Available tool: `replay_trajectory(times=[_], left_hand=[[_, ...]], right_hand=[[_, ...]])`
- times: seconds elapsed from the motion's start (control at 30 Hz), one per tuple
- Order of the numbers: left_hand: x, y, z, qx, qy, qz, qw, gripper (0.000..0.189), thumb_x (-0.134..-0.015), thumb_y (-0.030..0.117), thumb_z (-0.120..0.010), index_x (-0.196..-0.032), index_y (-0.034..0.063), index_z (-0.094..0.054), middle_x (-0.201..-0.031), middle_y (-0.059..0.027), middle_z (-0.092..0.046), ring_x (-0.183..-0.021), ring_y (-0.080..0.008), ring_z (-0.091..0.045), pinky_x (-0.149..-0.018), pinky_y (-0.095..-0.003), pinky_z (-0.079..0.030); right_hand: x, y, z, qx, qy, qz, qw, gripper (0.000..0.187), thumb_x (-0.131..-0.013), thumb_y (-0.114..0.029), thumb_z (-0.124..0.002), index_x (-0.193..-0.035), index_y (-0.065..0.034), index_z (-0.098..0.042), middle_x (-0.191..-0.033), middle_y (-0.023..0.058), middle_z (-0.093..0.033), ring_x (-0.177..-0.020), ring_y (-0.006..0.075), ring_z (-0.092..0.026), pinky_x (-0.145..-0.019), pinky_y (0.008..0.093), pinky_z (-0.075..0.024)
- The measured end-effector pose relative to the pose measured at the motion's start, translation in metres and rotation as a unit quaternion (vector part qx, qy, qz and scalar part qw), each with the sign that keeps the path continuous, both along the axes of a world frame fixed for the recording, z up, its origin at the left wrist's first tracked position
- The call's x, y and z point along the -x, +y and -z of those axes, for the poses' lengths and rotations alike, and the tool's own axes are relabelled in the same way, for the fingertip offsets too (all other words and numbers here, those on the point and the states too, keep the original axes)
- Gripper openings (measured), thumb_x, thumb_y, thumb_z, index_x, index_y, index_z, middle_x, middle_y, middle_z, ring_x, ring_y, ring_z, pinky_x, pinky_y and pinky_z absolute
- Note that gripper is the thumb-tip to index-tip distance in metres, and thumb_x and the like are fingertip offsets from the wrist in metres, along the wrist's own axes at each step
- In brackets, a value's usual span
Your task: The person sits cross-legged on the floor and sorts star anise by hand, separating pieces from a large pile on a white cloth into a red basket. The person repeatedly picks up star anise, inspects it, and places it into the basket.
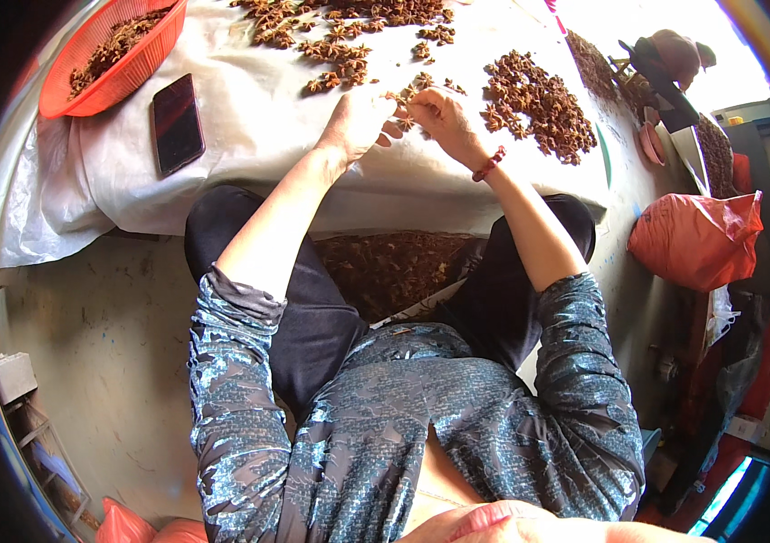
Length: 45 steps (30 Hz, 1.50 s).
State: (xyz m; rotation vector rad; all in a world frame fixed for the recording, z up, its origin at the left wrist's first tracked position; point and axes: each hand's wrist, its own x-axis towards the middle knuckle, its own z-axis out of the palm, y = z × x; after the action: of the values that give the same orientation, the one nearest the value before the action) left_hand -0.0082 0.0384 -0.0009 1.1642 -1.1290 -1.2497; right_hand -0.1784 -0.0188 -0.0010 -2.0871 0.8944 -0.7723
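Both my hands are close together over the near part of a table covered in pale plastic sheeting (256, 136). My left hand (358, 125) has its fingers bent at a small star anise pod (404, 122). From the other side my right hand (449, 122), a red bead bracelet (489, 164) on its wrist, brings thumb and fingertips to the same spot. Which hand holds the pod I cannot tell. Loose star anise (337, 54) spreads beyond my hands. A denser pile of star anise (541, 105) lies to their right.
An orange plastic basket (56, 102) with brown bits stands at the left, near a dark smartphone (178, 125). On the floor at the right sits a full red sack (694, 237). A bent-over person (673, 58) is farther back. Brown plant matter (392, 271) lies between my legs.
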Motion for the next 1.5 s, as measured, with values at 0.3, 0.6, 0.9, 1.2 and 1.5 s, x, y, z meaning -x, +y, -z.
replay_trajectory(times=[0.3, 0.6, 0.9, 1.2, 1.5], left_hand=[[0.014, 0.012, 0.011, 0.305, -0.568, -0.093, 0.759, 0.015, -0.075, 0.002, -0.055, -0.086, 0.0051, -0.065, -0.071, -0.0148, -0.066, -0.063, -0.0257, -0.066, -0.058, -0.0343, -0.055], [-0.008, -0.013, 0.041, 0.207, -0.415, -0.098, 0.881, 0.033, -0.084, 0.023, -0.048, -0.062, -0.0006, -0.056, -0.059, -0.0182, -0.058, -0.058, -0.0297, -0.062, -0.057, -0.0400, -0.048], [0.000, -0.002, 0.019, 0.210, -0.424, -0.067, 0.879, 0.033, -0.080, 0.003, -0.047, -0.112, 0.0048, -0.056, -0.089, -0.0230, -0.062, -0.078, -0.0349, -0.063, -0.068, -0.0395, -0.051], [0.001, 0.007, 0.005, 0.231, -0.432, -0.126, 0.863, 0.025, -0.081, 0.006, -0.049, -0.103, 0.0006, -0.059, -0.085, -0.0206, -0.064, -0.075, -0.0340, -0.064, -0.065, -0.0406, -0.052], [0.020, 0.007, 0.009, 0.207, -0.265, -0.080, 0.938, 0.024, -0.087, 0.011, -0.059, -0.106, -0.0020, -0.062, -0.078, -0.0092, -0.067, -0.062, -0.0122, -0.059, -0.057, -0.0260, -0.048]], right_hand=[[0.023, 0.027, -0.007, -0.399, -0.209, -0.134, 0.883, 0.017, -0.089, -0.020, -0.058, -0.082, -0.0050, -0.059, -0.071, -0.0033, -0.053, -0.063, 0.0049, -0.049, -0.061, 0.0199, -0.0423], [0.030, 0.081, -0.043, -0.192, 0.192, -0.250, 0.929, 0.018, -0.085, -0.011, -0.058, -0.098, -0.0010, -0.066, -0.080, 0.0068, -0.067, -0.065, 0.0129, -0.066, -0.061, 0.0248, -0.0540], [0.068, -0.055, 0.014, 0.165, 0.051, 0.093, 0.981, 0.015, -0.087, -0.013, -0.059, -0.092, 0.0005, -0.065, -0.073, 0.0050, -0.065, -0.059, 0.0095, -0.057, -0.050, 0.0220, -0.0452], [0.063, -0.104, 0.016, -0.014, 0.203, 0.106, 0.973, 0.031, -0.076, -0.020, -0.068, -0.096, 0.0009, -0.059, -0.086, 0.0116, -0.060, -0.076, 0.0161, -0.057, -0.064, 0.0300, -0.0468], [0.048, -0.019, -0.021, -0.270, -0.171, 0.054, 0.946, 0.024, -0.085, -0.019, -0.066, -0.101, -0.0013, -0.062, -0.082, 0.0034, -0.063, -0.072, 0.0083, -0.060, -0.064, 0.0202, -0.0507]])
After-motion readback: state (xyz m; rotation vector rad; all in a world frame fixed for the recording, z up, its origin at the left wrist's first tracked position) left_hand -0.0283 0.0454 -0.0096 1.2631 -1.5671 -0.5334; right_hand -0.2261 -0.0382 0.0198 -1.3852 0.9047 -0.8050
